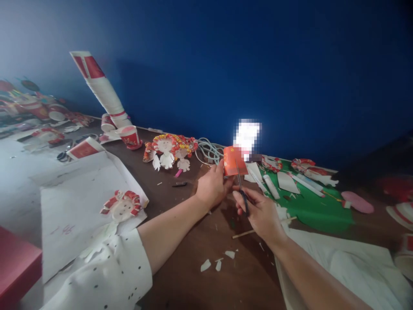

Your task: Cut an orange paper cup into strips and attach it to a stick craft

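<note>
Above the middle of the brown table I see an orange paper cup with small yellow spots. My left hand is closed on its left side and lower edge. Dark-handled scissors are gripped in my right hand, fingers around the handles. The blades point up and lie against the cup's right part; whether they bite into it I cannot tell. Several white paper scraps lie on the table below my hands, and a thin stick rests beside my right wrist.
Paper figures with red and yellow curls stand behind my left hand, beside a coiled pale cord. At left lie a white board and a curly-haired paper face. A tall cup stack leans near the blue wall. Green sheet at right.
</note>
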Demonstrator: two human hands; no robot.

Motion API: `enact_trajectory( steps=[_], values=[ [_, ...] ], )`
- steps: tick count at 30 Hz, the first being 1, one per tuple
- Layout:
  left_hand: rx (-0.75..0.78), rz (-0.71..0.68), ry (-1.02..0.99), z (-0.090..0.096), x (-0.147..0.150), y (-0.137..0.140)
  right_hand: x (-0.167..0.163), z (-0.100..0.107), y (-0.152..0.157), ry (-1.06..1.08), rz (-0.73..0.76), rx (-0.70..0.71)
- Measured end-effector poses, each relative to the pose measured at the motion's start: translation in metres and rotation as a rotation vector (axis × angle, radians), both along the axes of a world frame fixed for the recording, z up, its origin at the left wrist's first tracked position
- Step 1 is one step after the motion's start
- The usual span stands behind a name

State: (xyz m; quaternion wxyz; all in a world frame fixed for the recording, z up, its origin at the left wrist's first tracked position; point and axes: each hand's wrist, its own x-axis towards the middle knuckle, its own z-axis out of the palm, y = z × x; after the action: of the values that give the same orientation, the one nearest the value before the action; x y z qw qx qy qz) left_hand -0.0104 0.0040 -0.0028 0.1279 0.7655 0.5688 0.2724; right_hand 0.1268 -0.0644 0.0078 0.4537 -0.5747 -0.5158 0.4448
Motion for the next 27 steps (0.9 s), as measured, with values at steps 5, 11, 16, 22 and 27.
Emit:
enact_trajectory(
  steps=[5, 11, 16, 22, 27],
  values=[
    [-0.093, 0.004, 0.236, 0.005, -0.002, 0.002, -0.005, -0.001, -0.003, 0.035, 0.011, -0.03],
    [-0.086, -0.037, 0.295, 0.003, 0.001, -0.003, -0.009, -0.001, -0.001, 0.111, -0.019, -0.038],
    [-0.08, -0.107, 0.298, 0.001, 0.003, -0.009, -0.01, 0.003, 0.001, 0.136, -0.024, -0.026],
    [-0.048, -0.086, 0.328, -0.001, 0.003, -0.005, -0.009, 0.004, 0.002, 0.115, -0.057, 0.007],
    [-0.024, -0.078, 0.368, 0.0, 0.004, -0.005, -0.006, 0.004, 0.0, 0.097, -0.071, -0.011]
  ],
)
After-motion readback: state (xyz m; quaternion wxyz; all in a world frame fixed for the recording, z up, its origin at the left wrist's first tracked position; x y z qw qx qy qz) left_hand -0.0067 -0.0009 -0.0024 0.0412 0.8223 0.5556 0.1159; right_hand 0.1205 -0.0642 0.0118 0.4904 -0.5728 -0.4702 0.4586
